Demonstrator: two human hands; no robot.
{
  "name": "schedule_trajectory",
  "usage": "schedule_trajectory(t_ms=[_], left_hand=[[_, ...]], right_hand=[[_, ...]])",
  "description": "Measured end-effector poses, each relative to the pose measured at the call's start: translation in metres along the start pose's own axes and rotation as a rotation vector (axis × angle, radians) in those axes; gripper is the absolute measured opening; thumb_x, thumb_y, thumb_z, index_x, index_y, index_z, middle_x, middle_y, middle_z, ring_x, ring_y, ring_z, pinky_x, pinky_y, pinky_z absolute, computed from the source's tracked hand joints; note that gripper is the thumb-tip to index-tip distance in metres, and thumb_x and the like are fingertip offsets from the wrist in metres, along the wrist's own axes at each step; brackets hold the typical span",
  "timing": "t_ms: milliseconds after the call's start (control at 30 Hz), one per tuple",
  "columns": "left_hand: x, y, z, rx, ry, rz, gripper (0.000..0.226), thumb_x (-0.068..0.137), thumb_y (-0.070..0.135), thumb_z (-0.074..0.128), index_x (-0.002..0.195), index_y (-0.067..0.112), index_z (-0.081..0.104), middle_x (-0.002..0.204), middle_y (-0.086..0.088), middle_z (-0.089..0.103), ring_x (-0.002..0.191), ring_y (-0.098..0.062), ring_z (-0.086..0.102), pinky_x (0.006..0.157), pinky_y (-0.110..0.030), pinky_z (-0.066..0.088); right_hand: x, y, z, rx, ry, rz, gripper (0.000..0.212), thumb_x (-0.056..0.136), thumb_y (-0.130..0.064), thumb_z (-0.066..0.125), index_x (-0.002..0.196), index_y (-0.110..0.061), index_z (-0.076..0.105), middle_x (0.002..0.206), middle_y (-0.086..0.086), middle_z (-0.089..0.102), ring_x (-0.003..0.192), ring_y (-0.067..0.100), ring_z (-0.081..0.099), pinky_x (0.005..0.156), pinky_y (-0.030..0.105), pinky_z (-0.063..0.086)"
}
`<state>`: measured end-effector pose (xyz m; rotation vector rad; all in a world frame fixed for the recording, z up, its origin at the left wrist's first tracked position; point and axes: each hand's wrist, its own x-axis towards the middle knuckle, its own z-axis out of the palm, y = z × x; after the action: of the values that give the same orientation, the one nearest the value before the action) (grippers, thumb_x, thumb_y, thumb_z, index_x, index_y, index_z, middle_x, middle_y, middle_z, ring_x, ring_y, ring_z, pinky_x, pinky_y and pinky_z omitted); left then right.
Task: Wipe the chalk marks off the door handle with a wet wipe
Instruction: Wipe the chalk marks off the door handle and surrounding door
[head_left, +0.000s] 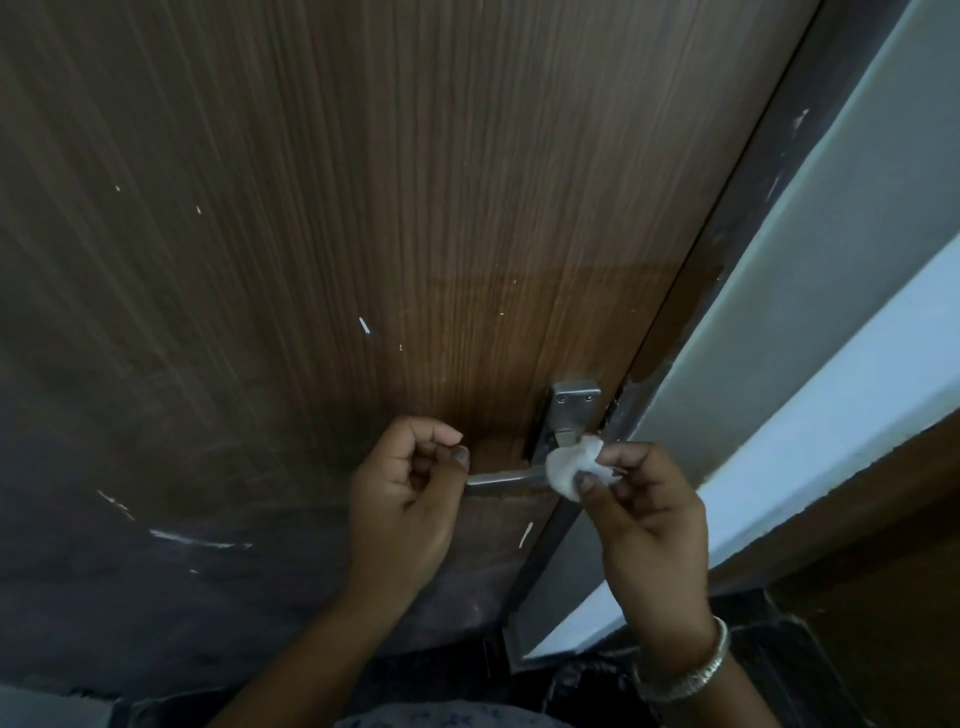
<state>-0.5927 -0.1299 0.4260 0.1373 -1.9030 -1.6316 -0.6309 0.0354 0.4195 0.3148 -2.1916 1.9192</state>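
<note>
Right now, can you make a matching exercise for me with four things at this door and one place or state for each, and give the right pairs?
Things:
1. crumpled white wet wipe
2. grey metal lever door handle
3. left hand
4. silver bangle

Places or states:
A. on the right wrist
B. pinched by the right hand
C. fixed on the brown wooden door
D. at the free end of the lever

Pairs: 1-B, 2-C, 3-D, 4-A
</note>
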Motion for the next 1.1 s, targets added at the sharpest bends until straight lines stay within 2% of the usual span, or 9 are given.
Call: schedule_trajectory(t_ms=[33,200,333,467,600,700,800,867,1100], left_hand=[[0.0,0.005,0.0,-0.014,-0.03,0.029,0.006,0.078,0.011,0.062,0.083,0.014,0.062,0.075,0.004,0.063,0.07,-0.008,0.059,0.062,-0.015,0.047],[-0.001,0.02,0.002,0.014,-0.214,0.173,0.025,0.074,0.025,0.062,0.095,0.01,0.063,0.091,-0.001,0.062,0.084,-0.01,0.061,0.068,-0.022,0.052],[-0.005,0.016,0.005,0.177,-0.344,0.296,0.033,0.075,0.03,0.066,0.102,0.01,0.066,0.101,0.001,0.057,0.095,-0.004,0.057,0.077,-0.017,0.047],[-0.007,0.007,0.005,0.259,-0.402,0.303,0.037,0.079,0.027,0.058,0.111,0.011,0.067,0.094,0.004,0.058,0.089,-0.001,0.055,0.073,-0.018,0.047],[-0.009,0.003,0.008,0.19,-0.452,0.238,0.045,0.082,0.032,0.054,0.126,0.024,0.054,0.103,0.009,0.067,0.094,-0.001,0.062,0.077,-0.017,0.051],[-0.012,0.003,0.013,0.116,-0.453,0.151,0.034,0.081,0.038,0.055,0.113,0.026,0.05,0.096,0.021,0.064,0.093,0.005,0.063,0.073,-0.015,0.052],[-0.014,0.001,0.021,0.178,-0.446,0.169,0.022,0.084,0.032,0.057,0.099,0.016,0.055,0.085,0.008,0.069,0.079,-0.002,0.065,0.064,-0.028,0.053],[-0.017,0.002,0.026,0.219,-0.438,0.163,0.015,0.084,0.027,0.057,0.095,0.017,0.056,0.081,0.005,0.069,0.075,-0.004,0.064,0.063,-0.034,0.051],[-0.039,0.014,0.056,0.191,-0.33,0.123,0.018,0.078,0.03,0.064,0.091,0.018,0.066,0.087,0.006,0.064,0.08,-0.005,0.06,0.067,-0.022,0.05]], right_hand=[[-0.002,-0.004,0.004,0.133,-0.02,0.084,0.032,0.079,0.008,0.064,0.081,-0.024,0.065,0.082,-0.006,0.071,0.075,0.006,0.067,0.065,0.014,0.051],[-0.011,-0.019,0.02,0.662,-0.125,0.353,0.021,0.068,-0.002,0.063,0.076,-0.02,0.069,0.079,0.01,0.07,0.076,0.021,0.067,0.065,0.027,0.057],[-0.017,-0.025,0.024,0.807,-0.124,0.384,0.016,0.069,0.003,0.059,0.08,-0.008,0.063,0.079,0.017,0.068,0.07,0.022,0.067,0.057,0.025,0.056],[-0.02,-0.021,0.018,0.683,-0.098,0.334,0.032,0.067,0.0,0.064,0.097,-0.011,0.064,0.076,0.015,0.069,0.069,0.022,0.066,0.062,0.026,0.056],[-0.022,-0.017,0.002,0.335,-0.194,0.147,0.049,0.077,-0.003,0.061,0.122,-0.022,0.06,0.087,0.013,0.07,0.084,0.026,0.067,0.077,0.033,0.057],[-0.02,-0.016,-0.009,0.093,-0.205,0.011,0.029,0.079,-0.011,0.065,0.106,-0.021,0.07,0.099,0.012,0.064,0.094,0.025,0.063,0.083,0.038,0.053],[-0.015,-0.015,-0.018,0.062,-0.203,-0.038,0.018,0.077,-0.014,0.068,0.094,-0.02,0.07,0.1,0.003,0.064,0.095,0.017,0.064,0.078,0.023,0.051],[-0.013,-0.012,-0.023,0.104,-0.235,-0.022,0.016,0.076,-0.016,0.068,0.091,-0.019,0.07,0.099,0.001,0.068,0.094,0.017,0.066,0.076,0.022,0.052],[-0.013,-0.001,-0.057,0.17,-0.252,0.041,0.009,0.072,-0.028,0.071,0.081,-0.028,0.068,0.075,0.002,0.071,0.07,0.015,0.066,0.064,0.021,0.051]])
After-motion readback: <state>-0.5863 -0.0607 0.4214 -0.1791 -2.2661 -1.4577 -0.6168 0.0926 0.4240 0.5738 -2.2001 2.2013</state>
